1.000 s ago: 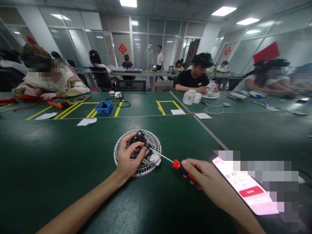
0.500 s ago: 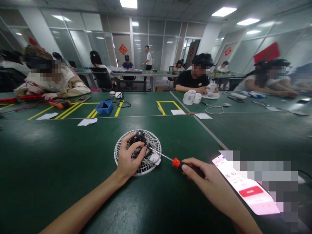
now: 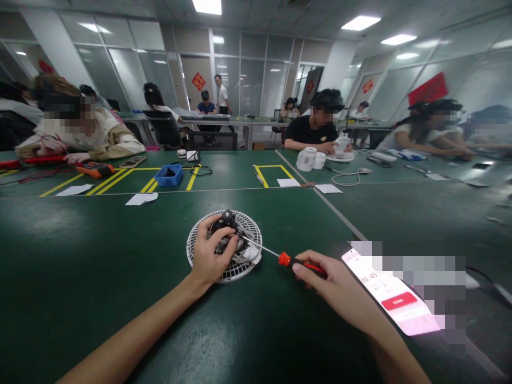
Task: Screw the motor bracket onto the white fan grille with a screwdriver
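A round white grille [image 3: 194,248] lies on the green table, with a dark motor assembly [image 3: 228,218] and wires on it. My left hand [image 3: 212,256] is closed round the motor assembly, thumb and fingers near the screwdriver's tip. My right hand [image 3: 320,277] grips the black and red handle of a screwdriver [image 3: 285,260]. Its metal shaft points left to the assembly; where exactly the tip touches is hidden by my fingers. A white tag [image 3: 251,254] lies on the grille's right side.
A lit phone [image 3: 394,296] lies right of my right hand. Farther back are a blue bin [image 3: 169,176], paper slips [image 3: 141,199], white cylindrical parts [image 3: 307,159] and a cable [image 3: 352,178]. Several people sit at the tables beyond.
The view has shifted slightly. The screwdriver handle has turned in my right hand, showing more red. My left hand keeps its hold. A standing person in the background has moved left.
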Tool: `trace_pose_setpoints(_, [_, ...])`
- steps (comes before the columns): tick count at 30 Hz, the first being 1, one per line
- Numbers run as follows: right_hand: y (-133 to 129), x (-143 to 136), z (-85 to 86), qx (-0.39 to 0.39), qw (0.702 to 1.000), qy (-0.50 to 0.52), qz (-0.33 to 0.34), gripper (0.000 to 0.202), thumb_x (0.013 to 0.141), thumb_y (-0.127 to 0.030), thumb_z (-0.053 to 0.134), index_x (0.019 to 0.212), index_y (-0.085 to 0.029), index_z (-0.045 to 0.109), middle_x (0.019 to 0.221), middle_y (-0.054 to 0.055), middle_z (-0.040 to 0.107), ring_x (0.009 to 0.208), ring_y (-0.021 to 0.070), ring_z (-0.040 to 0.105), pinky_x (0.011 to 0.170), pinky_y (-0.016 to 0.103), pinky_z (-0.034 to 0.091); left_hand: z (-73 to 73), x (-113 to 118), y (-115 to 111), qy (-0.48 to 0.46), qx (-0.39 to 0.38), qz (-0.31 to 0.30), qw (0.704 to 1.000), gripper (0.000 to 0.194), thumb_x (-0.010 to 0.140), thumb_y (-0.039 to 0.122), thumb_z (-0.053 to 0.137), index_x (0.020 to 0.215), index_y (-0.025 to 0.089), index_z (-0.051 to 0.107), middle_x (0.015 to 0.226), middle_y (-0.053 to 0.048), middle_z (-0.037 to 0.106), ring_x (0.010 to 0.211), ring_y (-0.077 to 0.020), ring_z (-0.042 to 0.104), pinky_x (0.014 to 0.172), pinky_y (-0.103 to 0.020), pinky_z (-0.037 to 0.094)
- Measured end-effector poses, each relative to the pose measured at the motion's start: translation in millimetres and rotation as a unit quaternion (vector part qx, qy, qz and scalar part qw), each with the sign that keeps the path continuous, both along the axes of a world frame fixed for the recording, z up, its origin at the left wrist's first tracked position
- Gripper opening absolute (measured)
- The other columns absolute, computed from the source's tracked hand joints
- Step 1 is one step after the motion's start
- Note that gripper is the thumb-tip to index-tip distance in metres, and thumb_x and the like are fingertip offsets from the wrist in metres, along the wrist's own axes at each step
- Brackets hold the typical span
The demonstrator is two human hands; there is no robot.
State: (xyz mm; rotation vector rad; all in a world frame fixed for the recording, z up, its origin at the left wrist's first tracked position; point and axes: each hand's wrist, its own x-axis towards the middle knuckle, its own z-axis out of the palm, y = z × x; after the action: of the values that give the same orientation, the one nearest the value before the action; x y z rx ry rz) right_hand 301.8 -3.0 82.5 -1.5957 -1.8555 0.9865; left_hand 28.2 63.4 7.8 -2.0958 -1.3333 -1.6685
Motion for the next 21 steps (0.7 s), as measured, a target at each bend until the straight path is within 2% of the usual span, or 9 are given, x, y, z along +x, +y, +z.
trace_pose_setpoints(3, [-0.7, -1.1, 2.5, -0.018, 1.000, 0.007, 0.005, 0.033, 0.097, -0.051, 0.052, 0.106, -0.023, 0.067, 0.081, 0.002, 0.069, 0.069, 0.0187, 0.061, 0.065, 0.032, 0.043, 0.9, -0.2, 0.7, 0.002, 0.008, -0.002, 1.000, 0.009, 0.090, 0.026, 0.071, 0.098, 0.023, 0.072, 0.132, -0.008, 0.058, 0.122, -0.0250, 0.061, 0.103, -0.046, 0.055])
trace_pose_setpoints(6, [-4.0, -2.6, 5.9, 0.023, 0.999, -0.015, -0.022, 0.037, 0.088, -0.044, 0.068, 0.118, -0.025, 0.059, 0.086, -0.001, 0.067, 0.074, 0.0191, 0.062, 0.067, 0.031, 0.044, 0.8, -0.1, 1.2, 0.004, 0.009, 0.000, 1.000, 0.010, 0.089, 0.025, 0.071, 0.099, 0.023, 0.072, 0.133, -0.008, 0.058, 0.122, -0.0252, 0.061, 0.104, -0.047, 0.055])
trace_pose_setpoints(8, [-5.9, -2.4, 6.9, 0.063, 0.997, -0.033, -0.035, 0.038, 0.079, -0.035, 0.076, 0.111, -0.026, 0.058, 0.093, -0.001, 0.065, 0.081, 0.0196, 0.063, 0.072, 0.031, 0.045, 0.2, 0.1, 1.4, 0.003, 0.011, 0.000, 1.000, 0.010, 0.089, 0.024, 0.072, 0.099, 0.023, 0.072, 0.133, -0.008, 0.058, 0.122, -0.0252, 0.061, 0.104, -0.047, 0.055])
trace_pose_setpoints(10, [-6.3, -1.3, 6.4, 0.058, 0.998, -0.021, -0.032, 0.029, 0.079, -0.033, 0.075, 0.100, -0.025, 0.058, 0.094, -0.001, 0.065, 0.080, 0.0190, 0.063, 0.071, 0.031, 0.046, -0.9, 0.4, 1.7, 0.000, 0.013, -0.002, 1.000, 0.010, 0.089, 0.024, 0.072, 0.099, 0.023, 0.072, 0.133, -0.008, 0.058, 0.122, -0.0250, 0.061, 0.104, -0.046, 0.055])
trace_pose_setpoints(13, [-4.3, 0.7, 4.0, 0.007, 0.999, 0.024, -0.022, 0.024, 0.086, -0.044, 0.069, 0.095, -0.024, 0.060, 0.088, 0.000, 0.066, 0.072, 0.0184, 0.063, 0.065, 0.031, 0.046, -2.4, 0.6, 2.1, -0.006, 0.013, -0.002, 1.000, 0.010, 0.088, 0.023, 0.072, 0.099, 0.022, 0.072, 0.133, -0.008, 0.058, 0.122, -0.0247, 0.061, 0.105, -0.045, 0.054])
trace_pose_setpoints(17, [-2.0, 1.1, 1.7, -0.023, 0.999, 0.024, -0.031, 0.038, 0.095, -0.059, 0.054, 0.093, -0.023, 0.066, 0.080, 0.003, 0.068, 0.068, 0.0188, 0.060, 0.063, 0.032, 0.045, -2.2, 0.9, 1.9, -0.010, 0.012, -0.001, 1.000, 0.010, 0.088, 0.022, 0.072, 0.098, 0.022, 0.072, 0.131, -0.008, 0.059, 0.121, -0.0241, 0.061, 0.104, -0.044, 0.054])
trace_pose_setpoints(19, [-2.6, 0.2, 1.5, -0.015, 0.999, 0.012, -0.036, 0.041, 0.096, -0.060, 0.052, 0.096, -0.023, 0.068, 0.083, 0.004, 0.070, 0.072, 0.0205, 0.063, 0.067, 0.034, 0.047, -1.4, 1.0, 1.6, -0.013, 0.014, -0.001, 1.000, 0.009, 0.088, 0.022, 0.072, 0.097, 0.022, 0.072, 0.130, -0.008, 0.059, 0.120, -0.0237, 0.061, 0.103, -0.044, 0.054])
trace_pose_setpoints(21, [-4.2, -0.5, 1.5, 0.019, 0.999, 0.002, -0.048, 0.037, 0.091, -0.057, 0.060, 0.109, -0.024, 0.068, 0.097, 0.006, 0.072, 0.086, 0.0241, 0.067, 0.078, 0.037, 0.051, -0.7, 1.2, 1.6, -0.017, 0.014, 0.000, 1.000, 0.009, 0.088, 0.023, 0.073, 0.097, 0.023, 0.072, 0.130, -0.007, 0.059, 0.119, -0.0236, 0.061, 0.103, -0.044, 0.054])
